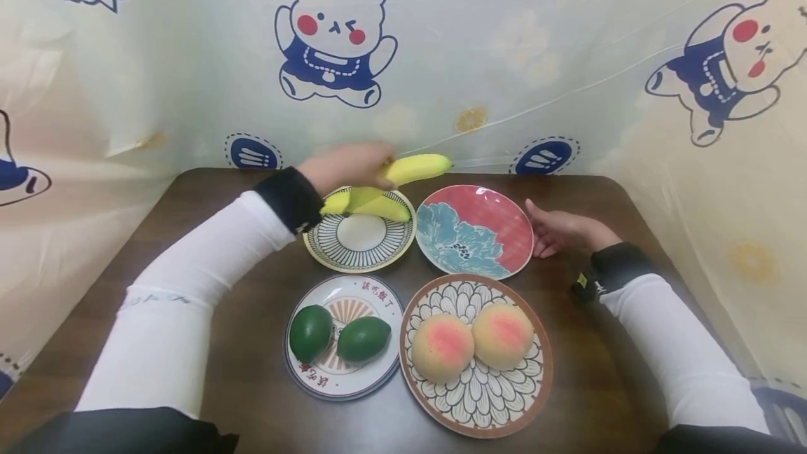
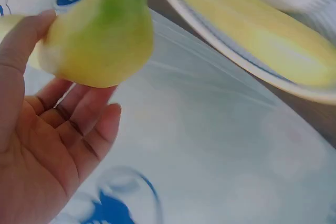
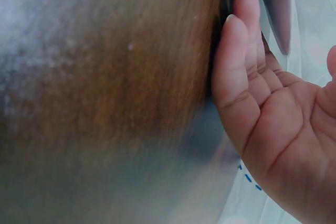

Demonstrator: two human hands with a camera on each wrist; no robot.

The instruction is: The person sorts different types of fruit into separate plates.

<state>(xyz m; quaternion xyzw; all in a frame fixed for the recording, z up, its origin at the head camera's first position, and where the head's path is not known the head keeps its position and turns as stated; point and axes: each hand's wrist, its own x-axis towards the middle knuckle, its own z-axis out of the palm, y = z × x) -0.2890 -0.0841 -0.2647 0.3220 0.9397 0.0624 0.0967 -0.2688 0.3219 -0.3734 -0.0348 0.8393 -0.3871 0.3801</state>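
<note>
My left hand (image 1: 354, 165) grips a yellow banana (image 1: 419, 168) and holds it raised above the back of a striped plate (image 1: 359, 258). In the left wrist view the banana (image 2: 97, 45) shows a green end, with the thumb against its side and the fingers behind it. More yellow banana (image 1: 381, 209) lies on the striped plate; the forearm and hand partly cover this area. At the right rim of a red plate with a blue flower (image 1: 479, 230) is my right hand (image 1: 560, 232). Its fingers (image 3: 231, 61) are fairly straight beside the rim, and the thumb stands apart.
Nearer me, a white plate with red characters (image 1: 337, 384) holds two dark green fruits (image 1: 364, 339). To its right, a brown-rimmed plate (image 1: 485, 422) bears two peaches (image 1: 443, 347). All four stand on a brown table (image 1: 592, 370), with a printed curtain (image 1: 441, 54) behind.
</note>
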